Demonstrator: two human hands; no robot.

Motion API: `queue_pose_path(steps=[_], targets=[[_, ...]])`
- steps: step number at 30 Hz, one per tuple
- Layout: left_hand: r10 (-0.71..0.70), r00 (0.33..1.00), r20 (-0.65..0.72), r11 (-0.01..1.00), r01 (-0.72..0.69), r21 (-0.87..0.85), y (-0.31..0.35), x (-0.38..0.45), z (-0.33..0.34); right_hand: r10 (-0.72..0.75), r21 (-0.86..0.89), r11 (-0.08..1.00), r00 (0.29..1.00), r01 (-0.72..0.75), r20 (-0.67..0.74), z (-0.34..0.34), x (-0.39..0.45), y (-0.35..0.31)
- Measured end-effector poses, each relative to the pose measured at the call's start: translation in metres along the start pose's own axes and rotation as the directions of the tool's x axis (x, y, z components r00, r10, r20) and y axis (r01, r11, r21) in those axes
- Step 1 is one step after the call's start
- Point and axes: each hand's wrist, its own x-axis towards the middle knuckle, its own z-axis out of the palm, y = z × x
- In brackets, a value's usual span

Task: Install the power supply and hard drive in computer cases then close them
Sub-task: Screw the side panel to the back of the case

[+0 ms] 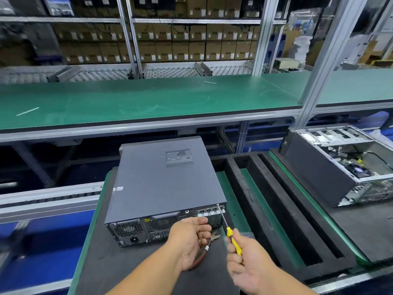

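Case (163, 179): closed, lies just beyond both hands.
Right hand (244, 262): fingers wrapped on screwdriver (233, 241), tip at case's rear top corner.
Left hand (189, 241): curled around pliers (209, 243), near case's rear.

Single head cam, wide-angle, looking forward and down. Close over both hands at bottom centre, closed case (163, 188) just beyond them. Green bench (148, 101) crosses mid-frame, shelving (161, 39) far behind. Open case (340, 165) at right edge. Edges bow from lens distortion.
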Motion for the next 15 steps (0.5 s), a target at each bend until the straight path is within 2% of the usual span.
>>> queue_pose_path(steps=[2, 4, 6, 7, 8, 10, 12, 14, 15], targets=[[0.018, 1.000, -0.005, 1.000, -0.018, -0.007, 0.003, -0.005, 0.001, 0.001, -0.026, 1.000, 1.000, 0.000, 0.008, -0.003, 0.003, -0.003], [0.044, 0.999, -0.022, 0.999, -0.045, -0.028, 0.003, -0.008, 0.003, -0.119, -0.237, 0.966, 0.991, 0.101, -0.063, -0.005, 0.006, -0.004], [0.075, 0.997, -0.037, 0.996, -0.077, -0.055, 0.001, -0.008, 0.005, -0.291, -0.489, 0.848, 0.951, 0.205, -0.107, -0.004, 0.010, -0.003], [0.085, 0.995, -0.041, 0.994, -0.088, -0.065, -0.002, -0.008, 0.005, -0.313, -0.530, 0.819, 0.945, 0.220, -0.092, -0.003, 0.010, -0.002], [0.092, 0.995, -0.046, 0.993, -0.094, -0.066, -0.004, -0.008, 0.004, -0.282, -0.508, 0.837, 0.956, 0.206, -0.078, -0.001, 0.008, -0.002], [0.098, 0.993, -0.066, 0.994, -0.101, -0.052, -0.008, -0.007, 0.000, -0.121, -0.322, 0.941, 0.992, 0.104, -0.032, 0.001, 0.001, -0.005], [0.095, 0.989, -0.111, 0.992, -0.103, -0.072, -0.010, -0.005, -0.006, 0.027, -0.139, 0.990, 0.999, -0.021, 0.041, 0.003, -0.007, -0.007], [0.069, 0.985, -0.161, 0.990, -0.088, -0.111, -0.011, -0.003, -0.012, 0.062, -0.091, 0.994, 0.995, -0.056, 0.072, 0.005, -0.013, -0.007], [0.055, 0.983, -0.175, 0.989, -0.078, -0.129, -0.010, -0.002, -0.015, 0.025, -0.145, 0.989, 0.998, -0.017, 0.059, 0.006, -0.016, -0.004]])
